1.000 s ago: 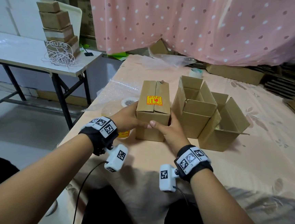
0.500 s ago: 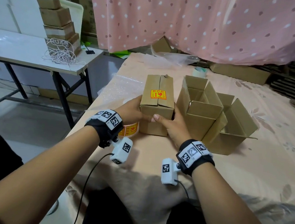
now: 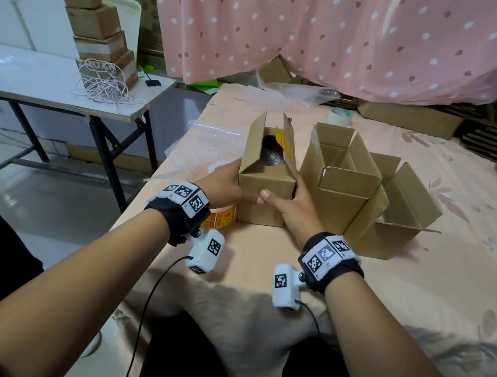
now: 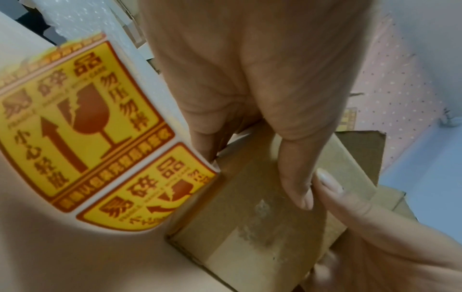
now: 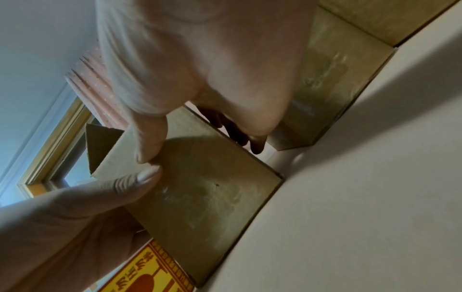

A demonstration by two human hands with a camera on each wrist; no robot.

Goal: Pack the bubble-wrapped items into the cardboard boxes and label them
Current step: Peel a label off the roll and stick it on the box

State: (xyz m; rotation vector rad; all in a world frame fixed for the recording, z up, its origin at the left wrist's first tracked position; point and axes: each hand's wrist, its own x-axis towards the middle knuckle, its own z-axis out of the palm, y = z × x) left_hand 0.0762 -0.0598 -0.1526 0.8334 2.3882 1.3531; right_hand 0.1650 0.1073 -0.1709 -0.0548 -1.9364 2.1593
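A small cardboard box [image 3: 265, 200] stands on the peach cloth, its two long top flaps standing open. A dark bubble-wrapped item [image 3: 271, 157] shows inside. A yellow fragile label [image 3: 284, 142] sticks to the right flap. My left hand [image 3: 226, 183] grips the box's left side and my right hand [image 3: 292, 204] its right side, both thumbs meeting on the front face. The left wrist view shows my left hand [image 4: 250, 98] on the box [image 4: 262, 213]. The right wrist view shows my right hand [image 5: 200, 69] on the box [image 5: 212, 187].
A roll of yellow fragile labels [image 3: 220, 217] sits just left of the box, under my left wrist. Two open empty boxes [image 3: 341, 178] [image 3: 404, 214] stand close on the right. Bubble wrap [image 3: 203, 142] lies behind left, a tape roll [image 3: 340, 116] farther back. The table edge [image 3: 163, 187] runs along the left.
The box's top flaps, closed with the label across their seam, now stand open and show the wrapped item. Both hands have kept their hold on the box.
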